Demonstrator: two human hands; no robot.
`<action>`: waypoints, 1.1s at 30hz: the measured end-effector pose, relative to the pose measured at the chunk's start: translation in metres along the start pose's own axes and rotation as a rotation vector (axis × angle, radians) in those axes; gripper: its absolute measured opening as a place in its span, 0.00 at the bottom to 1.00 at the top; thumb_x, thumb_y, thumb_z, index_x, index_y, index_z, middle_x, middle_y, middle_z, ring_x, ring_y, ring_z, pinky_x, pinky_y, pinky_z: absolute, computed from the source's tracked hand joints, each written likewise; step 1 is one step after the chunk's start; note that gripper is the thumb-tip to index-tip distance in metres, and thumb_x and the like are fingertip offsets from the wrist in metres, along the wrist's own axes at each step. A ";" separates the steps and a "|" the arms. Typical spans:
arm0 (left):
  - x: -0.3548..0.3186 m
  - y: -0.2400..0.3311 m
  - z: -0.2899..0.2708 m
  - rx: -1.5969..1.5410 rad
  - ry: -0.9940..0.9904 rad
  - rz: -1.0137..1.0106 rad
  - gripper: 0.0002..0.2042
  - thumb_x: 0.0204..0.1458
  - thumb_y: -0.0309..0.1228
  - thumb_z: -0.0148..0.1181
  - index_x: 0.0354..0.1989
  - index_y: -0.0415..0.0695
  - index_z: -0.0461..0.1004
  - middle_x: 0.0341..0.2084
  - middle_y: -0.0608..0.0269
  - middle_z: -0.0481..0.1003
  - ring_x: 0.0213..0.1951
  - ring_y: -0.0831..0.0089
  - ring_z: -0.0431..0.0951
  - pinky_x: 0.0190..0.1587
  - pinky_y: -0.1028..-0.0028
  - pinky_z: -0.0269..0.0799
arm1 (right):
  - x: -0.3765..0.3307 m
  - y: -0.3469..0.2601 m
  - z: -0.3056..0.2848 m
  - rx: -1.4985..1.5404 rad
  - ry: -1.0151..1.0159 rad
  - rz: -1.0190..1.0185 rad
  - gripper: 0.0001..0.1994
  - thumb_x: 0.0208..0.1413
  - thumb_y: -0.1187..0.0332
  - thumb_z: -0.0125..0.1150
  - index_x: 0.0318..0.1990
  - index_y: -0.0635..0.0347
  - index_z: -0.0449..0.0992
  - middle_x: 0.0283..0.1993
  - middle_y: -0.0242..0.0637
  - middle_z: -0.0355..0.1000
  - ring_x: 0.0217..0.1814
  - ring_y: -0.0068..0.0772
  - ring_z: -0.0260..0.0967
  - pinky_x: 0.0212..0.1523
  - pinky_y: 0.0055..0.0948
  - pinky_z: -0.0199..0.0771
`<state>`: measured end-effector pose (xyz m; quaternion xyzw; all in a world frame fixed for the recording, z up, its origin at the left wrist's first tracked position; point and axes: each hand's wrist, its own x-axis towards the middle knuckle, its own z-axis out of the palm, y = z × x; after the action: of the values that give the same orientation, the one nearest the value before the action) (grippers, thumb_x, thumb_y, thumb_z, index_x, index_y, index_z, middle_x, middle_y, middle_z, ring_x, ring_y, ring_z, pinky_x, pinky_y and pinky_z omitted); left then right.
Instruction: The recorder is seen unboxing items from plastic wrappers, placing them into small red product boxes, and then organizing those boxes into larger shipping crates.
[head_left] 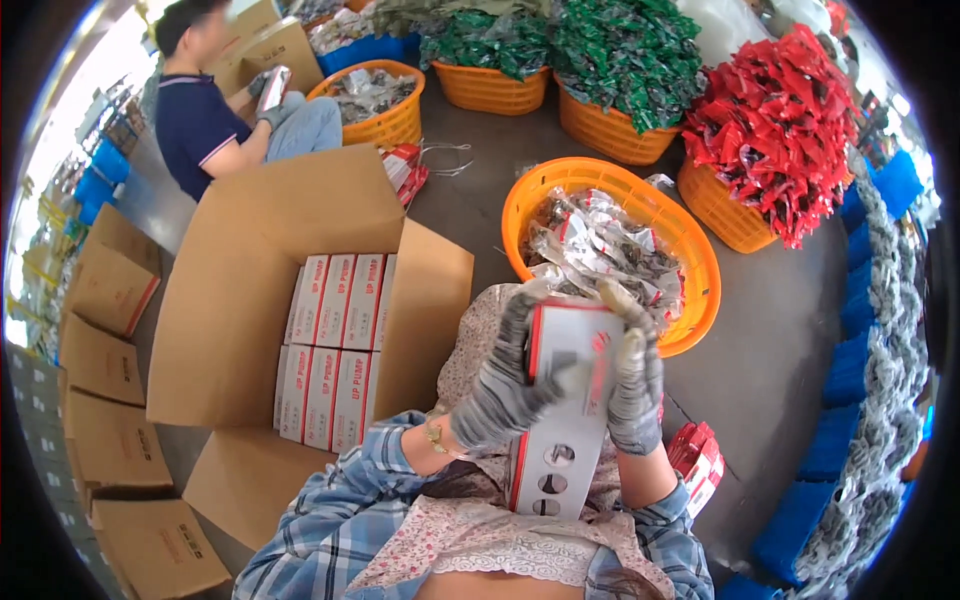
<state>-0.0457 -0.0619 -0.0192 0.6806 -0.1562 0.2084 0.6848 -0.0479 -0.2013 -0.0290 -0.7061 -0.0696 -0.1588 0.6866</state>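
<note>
A long white carton box [572,420] with red edges and round pictures stands on end over my lap, tilted slightly. My left hand [502,385], in a grey striped knit glove, grips its upper left side, thumb across the front. Gloved too, my right hand [636,385] holds the upper right edge, its fingertips by the top end. Just beyond my hands, an orange oval basket [522,215] holds clear-bagged parts [610,240]. To my left, an open large cardboard box [230,290] contains upright rows of similar white boxes [325,350]. Whether the held box's top end is closed cannot be told.
Flattened red-and-white cartons [697,465] lie beside my right arm. Orange baskets of green [630,60] and red packets [775,120] stand behind. A co-worker [200,110] sits at far left holding a box. Brown cartons [115,435] line the left; blue bins [800,530] the right.
</note>
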 end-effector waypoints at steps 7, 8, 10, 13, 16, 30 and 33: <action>0.052 -0.092 -0.074 -0.788 -0.057 -0.782 0.23 0.51 0.36 0.61 0.55 0.47 0.65 0.52 0.64 0.67 0.53 0.68 0.68 0.55 0.69 0.67 | 0.003 0.027 0.015 -0.926 -0.414 -0.750 0.33 0.51 0.55 0.59 0.58 0.70 0.60 0.60 0.51 0.59 0.63 0.52 0.58 0.64 0.51 0.50; 0.055 -0.094 -0.074 -0.813 -0.043 -0.787 0.23 0.51 0.37 0.61 0.54 0.47 0.64 0.53 0.63 0.66 0.54 0.67 0.67 0.56 0.67 0.66 | 0.010 0.026 0.022 -0.927 -0.400 -0.744 0.33 0.51 0.55 0.59 0.58 0.70 0.60 0.60 0.51 0.59 0.63 0.52 0.58 0.64 0.51 0.50; 0.058 -0.110 -0.077 -0.832 -0.047 -0.790 0.22 0.51 0.38 0.61 0.54 0.47 0.64 0.55 0.61 0.65 0.55 0.66 0.66 0.57 0.66 0.65 | 0.027 0.022 0.033 -0.724 -0.359 -1.018 0.44 0.40 0.51 0.66 0.63 0.63 0.54 0.57 0.58 0.59 0.56 0.56 0.60 0.56 0.59 0.56; 0.049 -0.134 -0.082 -0.827 0.032 -0.353 0.29 0.52 0.43 0.58 0.60 0.45 0.58 0.56 0.56 0.63 0.58 0.61 0.63 0.60 0.59 0.60 | 0.042 0.009 0.037 -0.536 -0.336 -0.724 0.47 0.38 0.53 0.70 0.64 0.64 0.52 0.57 0.58 0.59 0.59 0.56 0.59 0.61 0.52 0.53; 0.054 -0.082 -0.056 -0.676 0.143 -0.110 0.30 0.50 0.39 0.55 0.62 0.44 0.55 0.55 0.51 0.64 0.53 0.57 0.66 0.57 0.57 0.63 | 0.050 0.027 0.039 -0.366 -0.354 -0.438 0.48 0.38 0.52 0.71 0.65 0.63 0.52 0.57 0.56 0.60 0.60 0.54 0.59 0.64 0.46 0.53; 0.081 -0.033 -0.119 -0.613 -0.011 -0.331 0.20 0.53 0.44 0.48 0.44 0.41 0.66 0.39 0.51 0.71 0.46 0.57 0.71 0.51 0.53 0.69 | 0.166 0.419 -0.067 -1.240 -0.219 0.293 0.14 0.47 0.64 0.57 0.41 0.58 0.75 0.39 0.50 0.75 0.44 0.49 0.73 0.47 0.42 0.70; 0.098 -0.021 -0.109 -0.610 -0.026 -0.398 0.19 0.57 0.49 0.48 0.39 0.45 0.69 0.35 0.54 0.73 0.46 0.58 0.73 0.49 0.52 0.72 | 0.156 0.463 -0.058 -1.548 -0.031 -0.122 0.13 0.45 0.64 0.56 0.38 0.56 0.77 0.39 0.51 0.75 0.43 0.47 0.73 0.48 0.43 0.69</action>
<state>0.0416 0.0543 0.0085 0.4647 -0.0841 0.0062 0.8814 0.2377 -0.2998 -0.4178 -0.9817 0.0125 -0.1898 -0.0133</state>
